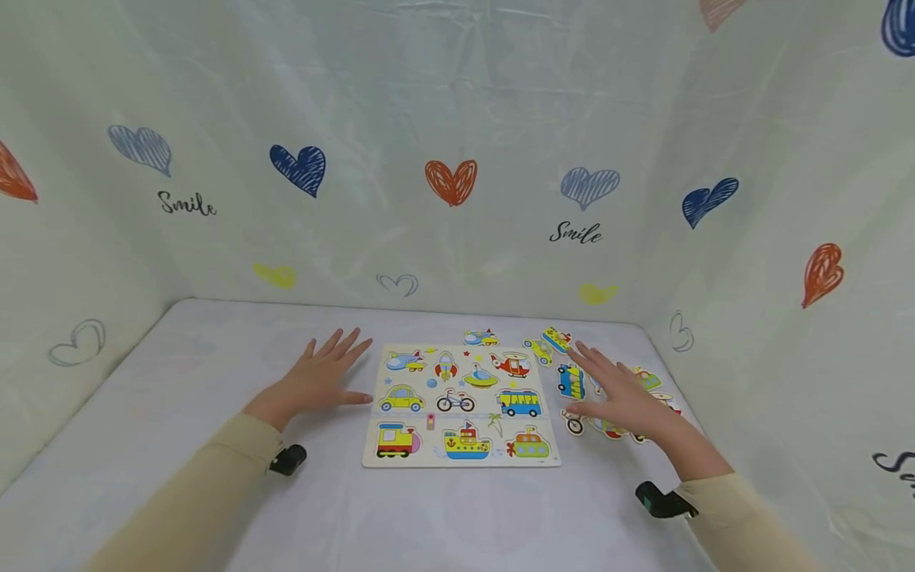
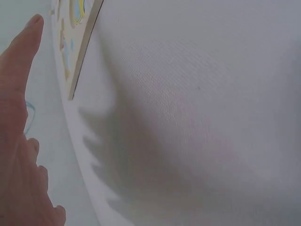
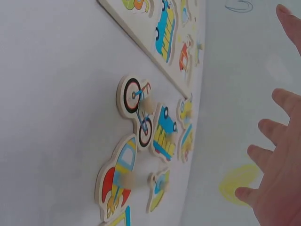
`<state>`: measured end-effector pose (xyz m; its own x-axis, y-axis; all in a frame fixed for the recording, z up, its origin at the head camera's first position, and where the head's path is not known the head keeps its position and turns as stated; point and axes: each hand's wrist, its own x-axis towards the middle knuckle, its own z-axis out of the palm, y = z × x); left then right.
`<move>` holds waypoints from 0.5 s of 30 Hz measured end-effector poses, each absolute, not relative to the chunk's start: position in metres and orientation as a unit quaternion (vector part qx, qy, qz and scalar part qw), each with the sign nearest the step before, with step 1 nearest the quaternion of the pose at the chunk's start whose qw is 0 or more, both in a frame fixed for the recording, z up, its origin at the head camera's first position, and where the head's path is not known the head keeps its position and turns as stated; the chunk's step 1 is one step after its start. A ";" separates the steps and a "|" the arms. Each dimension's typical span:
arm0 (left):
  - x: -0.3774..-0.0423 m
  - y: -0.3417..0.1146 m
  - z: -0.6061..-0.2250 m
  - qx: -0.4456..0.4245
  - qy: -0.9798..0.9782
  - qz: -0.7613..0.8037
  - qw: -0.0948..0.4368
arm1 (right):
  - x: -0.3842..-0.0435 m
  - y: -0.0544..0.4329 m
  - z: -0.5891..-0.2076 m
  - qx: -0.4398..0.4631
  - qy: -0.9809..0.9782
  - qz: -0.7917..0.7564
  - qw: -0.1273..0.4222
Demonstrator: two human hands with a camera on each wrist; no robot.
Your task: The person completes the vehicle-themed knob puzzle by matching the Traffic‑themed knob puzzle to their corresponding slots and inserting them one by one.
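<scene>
A wooden puzzle board (image 1: pixel 429 454) with printed vehicle shapes lies on the table. My left hand (image 1: pixel 319 383), fingers spread and straight, hovers beside its left edge, thumb toward the board; a shadow falls below it in the left wrist view. To the board's right, my right hand (image 1: pixel 625 397) is held with spread fingers above loose puzzle pieces, partly covering them. Neither hand holds anything. Among the pieces are a bicycle (image 3: pixel 131 96), a bus (image 3: pixel 163 136) and a rocket (image 3: pixel 123 162), with round knobs. A plane piece (image 1: pixel 480 338) lies behind the board.
Ship (image 1: pixel 556 340) and car (image 1: pixel 538 351) pieces lie at the board's back right. The white-covered table (image 1: pixel 179 381) meets a pale curtain (image 1: pixel 500 103) printed with hearts at the back and sides. Dark wrist devices (image 1: pixel 288 460) sit at both sleeve cuffs.
</scene>
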<state>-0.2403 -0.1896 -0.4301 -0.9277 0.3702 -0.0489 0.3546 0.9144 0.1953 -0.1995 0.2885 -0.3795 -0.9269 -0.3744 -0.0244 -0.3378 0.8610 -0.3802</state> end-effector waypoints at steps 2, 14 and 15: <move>-0.248 -0.186 -0.434 0.185 0.975 0.109 0.054 | -0.205 0.283 -0.381 -0.184 0.960 -0.203 0.055; -0.273 -0.178 -0.452 0.165 0.969 0.154 0.101 | -0.234 0.252 -0.398 -0.178 0.934 -0.286 0.121; -0.274 -0.178 -0.453 0.162 0.969 0.157 0.104 | -0.236 0.249 -0.398 -0.177 0.933 -0.288 0.123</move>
<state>-0.2741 -0.1781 -0.4526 -0.9258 0.3471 -0.1497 0.2819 0.8977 0.3385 -0.2365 0.2491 -0.3981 -0.9072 -0.4006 -0.1288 -0.2586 0.7723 -0.5802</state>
